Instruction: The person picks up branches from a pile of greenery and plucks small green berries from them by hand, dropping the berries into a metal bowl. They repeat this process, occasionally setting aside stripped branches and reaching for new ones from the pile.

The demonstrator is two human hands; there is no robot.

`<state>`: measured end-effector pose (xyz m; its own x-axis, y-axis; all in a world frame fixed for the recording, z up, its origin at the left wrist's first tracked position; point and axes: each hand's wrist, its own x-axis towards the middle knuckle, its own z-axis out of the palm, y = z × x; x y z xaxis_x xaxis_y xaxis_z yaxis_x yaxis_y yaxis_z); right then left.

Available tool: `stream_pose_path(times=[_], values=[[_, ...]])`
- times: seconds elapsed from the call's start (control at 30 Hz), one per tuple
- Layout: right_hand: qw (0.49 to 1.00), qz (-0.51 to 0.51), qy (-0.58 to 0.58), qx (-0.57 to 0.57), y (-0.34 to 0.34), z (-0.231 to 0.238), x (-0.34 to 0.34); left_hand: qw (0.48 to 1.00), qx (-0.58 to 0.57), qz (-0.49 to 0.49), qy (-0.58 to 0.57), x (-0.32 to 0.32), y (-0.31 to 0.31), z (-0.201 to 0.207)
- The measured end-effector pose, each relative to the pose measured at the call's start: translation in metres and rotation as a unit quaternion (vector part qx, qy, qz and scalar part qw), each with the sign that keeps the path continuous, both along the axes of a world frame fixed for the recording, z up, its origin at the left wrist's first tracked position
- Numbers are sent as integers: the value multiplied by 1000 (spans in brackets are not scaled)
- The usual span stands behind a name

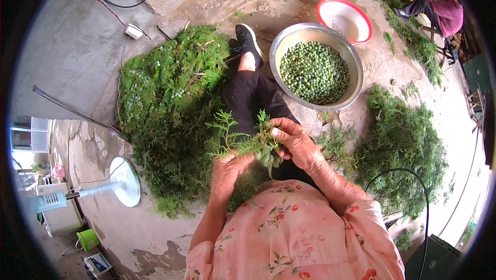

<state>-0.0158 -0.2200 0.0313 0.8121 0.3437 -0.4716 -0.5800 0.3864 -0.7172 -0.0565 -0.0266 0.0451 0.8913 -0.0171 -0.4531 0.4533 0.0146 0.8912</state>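
My left hand is closed around the lower part of a leafy evergreen sprig over my lap. Opposite it, my right hand pinches the same sprig with thumb and forefinger, close to a small cluster of pale green cones. Whether a loose cone lies within the right fingers is hidden. A large heap of evergreen branches, dotted with bluish-green cones, lies left of my legs. Ahead to the right stands a wide metal basin, holding a mass of small round green cones.
Behind the metal basin sits a white basin with a red rim. More cut greenery is spread at the right, beside a black cable. A pale blue standing fan occupies the left. Another person is at the far right.
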Motion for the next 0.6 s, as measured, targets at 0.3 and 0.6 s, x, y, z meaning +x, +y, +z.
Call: stream_pose_path(times=[0.3, 0.6], values=[[998, -3, -40, -53, 0, 10, 3, 1000, 11, -14, -4, 1, 1, -1], [994, 76, -74, -32, -10, 0, 6, 1000, -7, -18, -17, 2, 1, 3]])
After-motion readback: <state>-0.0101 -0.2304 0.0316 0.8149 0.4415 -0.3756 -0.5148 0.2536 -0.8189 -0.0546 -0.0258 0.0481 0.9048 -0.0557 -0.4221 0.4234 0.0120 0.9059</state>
